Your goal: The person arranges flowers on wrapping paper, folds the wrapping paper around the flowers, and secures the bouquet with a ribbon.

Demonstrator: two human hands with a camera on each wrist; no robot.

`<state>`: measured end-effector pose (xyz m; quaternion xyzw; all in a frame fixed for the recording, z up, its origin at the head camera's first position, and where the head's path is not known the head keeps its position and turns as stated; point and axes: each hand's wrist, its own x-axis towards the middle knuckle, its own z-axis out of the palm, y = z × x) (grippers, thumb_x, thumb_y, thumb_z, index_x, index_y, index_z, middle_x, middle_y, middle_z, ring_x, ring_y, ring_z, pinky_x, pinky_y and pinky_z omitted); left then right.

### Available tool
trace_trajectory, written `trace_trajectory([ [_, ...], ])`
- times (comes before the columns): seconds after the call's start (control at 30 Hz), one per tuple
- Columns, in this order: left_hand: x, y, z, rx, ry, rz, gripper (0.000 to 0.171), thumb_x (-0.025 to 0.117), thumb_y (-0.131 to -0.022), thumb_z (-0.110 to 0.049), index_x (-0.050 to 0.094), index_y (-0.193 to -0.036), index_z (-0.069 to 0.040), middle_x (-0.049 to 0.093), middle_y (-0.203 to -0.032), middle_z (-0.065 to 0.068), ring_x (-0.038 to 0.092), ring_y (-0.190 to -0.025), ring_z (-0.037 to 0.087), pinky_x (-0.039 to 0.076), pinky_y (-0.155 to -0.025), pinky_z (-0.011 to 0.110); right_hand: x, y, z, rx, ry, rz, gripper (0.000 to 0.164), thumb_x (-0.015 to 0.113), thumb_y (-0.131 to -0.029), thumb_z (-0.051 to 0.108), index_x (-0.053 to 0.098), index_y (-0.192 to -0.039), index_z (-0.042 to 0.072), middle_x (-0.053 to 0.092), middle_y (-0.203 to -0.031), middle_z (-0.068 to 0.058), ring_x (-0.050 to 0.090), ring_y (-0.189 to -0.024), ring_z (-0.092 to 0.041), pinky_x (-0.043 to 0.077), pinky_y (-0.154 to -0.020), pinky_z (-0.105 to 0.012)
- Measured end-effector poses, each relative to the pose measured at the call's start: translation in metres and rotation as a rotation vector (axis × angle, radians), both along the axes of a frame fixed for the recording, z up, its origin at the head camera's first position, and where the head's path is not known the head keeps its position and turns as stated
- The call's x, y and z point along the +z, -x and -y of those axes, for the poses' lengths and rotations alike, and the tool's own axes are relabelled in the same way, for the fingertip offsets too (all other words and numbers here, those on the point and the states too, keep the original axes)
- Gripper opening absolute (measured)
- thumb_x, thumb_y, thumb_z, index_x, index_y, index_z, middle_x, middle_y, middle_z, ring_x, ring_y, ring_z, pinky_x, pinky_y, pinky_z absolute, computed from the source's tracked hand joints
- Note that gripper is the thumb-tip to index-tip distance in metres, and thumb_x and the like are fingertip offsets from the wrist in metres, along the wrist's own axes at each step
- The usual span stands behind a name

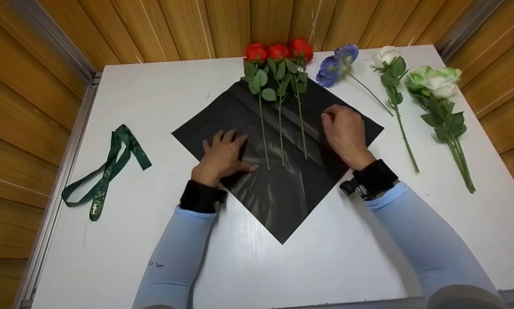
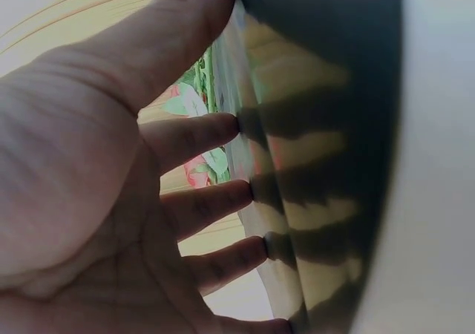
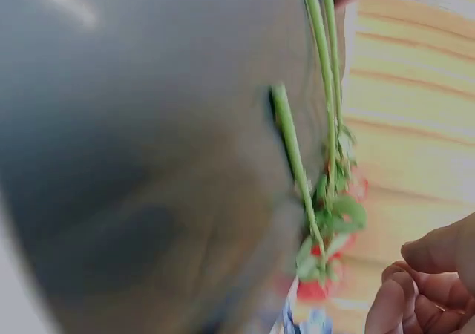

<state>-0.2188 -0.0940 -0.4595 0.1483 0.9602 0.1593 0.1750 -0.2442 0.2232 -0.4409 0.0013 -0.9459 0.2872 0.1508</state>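
Note:
Three red artificial roses [image 1: 278, 52] lie side by side on a square black wrapping sheet [image 1: 278, 206], their heads past its far corner and their stems toward me. My left hand [image 1: 222, 155] is spread on the sheet's left part, left of the stems. In the left wrist view its fingertips [image 2: 226, 126] touch the glossy black surface. Over the right part of the sheet is my right hand [image 1: 346, 134], fingers curled and thumb against them. Nothing shows in its grasp in the right wrist view, where the rose stems [image 3: 293, 148] lie apart from the fingers.
A dark green ribbon [image 1: 106, 171] lies loosely folded at the left of the white table [image 1: 239, 266]. On the right are a blue-purple flower [image 1: 337, 64], a white rose [image 1: 386, 56] and a green-white bunch [image 1: 439, 86]. Wood-panelled walls [image 1: 226, 25] stand behind and at the sides.

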Motion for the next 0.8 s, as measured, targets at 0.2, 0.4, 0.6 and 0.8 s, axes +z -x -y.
trace_trajectory([
  [0.2,0.001,0.000,-0.001,-0.004,-0.002,-0.006,0.098,0.080,-0.088,-0.061,0.036,-0.166,-0.022,0.022,-0.175,0.015,0.013,-0.161,0.046,0.014,-0.120,0.079,0.000,-0.005,-0.043,-0.091,0.023,-0.020,0.021,0.065,-0.100,0.013,0.077,-0.103,-0.003,0.076,-0.103,-0.025,0.070,-0.101,-0.048,0.051,-0.089,-0.059],
  [0.4,0.001,0.000,0.000,-0.008,-0.014,-0.007,0.098,0.079,-0.088,-0.063,0.035,-0.166,-0.023,0.021,-0.175,0.015,0.013,-0.161,0.046,0.013,-0.120,0.079,-0.006,-0.015,-0.082,-0.167,0.028,0.037,0.025,0.061,-0.102,0.017,0.076,-0.104,-0.003,0.076,-0.103,-0.025,0.068,-0.102,-0.050,0.049,-0.090,-0.059],
  [0.6,0.000,0.000,0.001,0.001,-0.025,-0.011,0.098,0.080,-0.087,-0.062,0.036,-0.166,-0.023,0.022,-0.175,0.015,0.014,-0.161,0.045,0.013,-0.120,0.080,-0.010,-0.023,-0.110,-0.210,0.004,0.036,0.028,0.058,-0.101,0.018,0.077,-0.103,-0.003,0.074,-0.093,-0.025,0.067,-0.094,-0.050,0.047,-0.085,-0.057],
  [0.8,-0.001,-0.002,0.001,0.003,-0.042,0.006,0.096,0.080,-0.089,-0.057,0.035,-0.166,-0.021,0.021,-0.175,0.016,0.012,-0.161,0.045,0.011,-0.121,0.079,-0.005,-0.027,-0.132,-0.241,-0.019,0.056,0.032,0.054,-0.102,0.018,0.075,-0.108,-0.005,0.073,-0.099,-0.029,0.066,-0.096,-0.054,0.047,-0.084,-0.062],
])
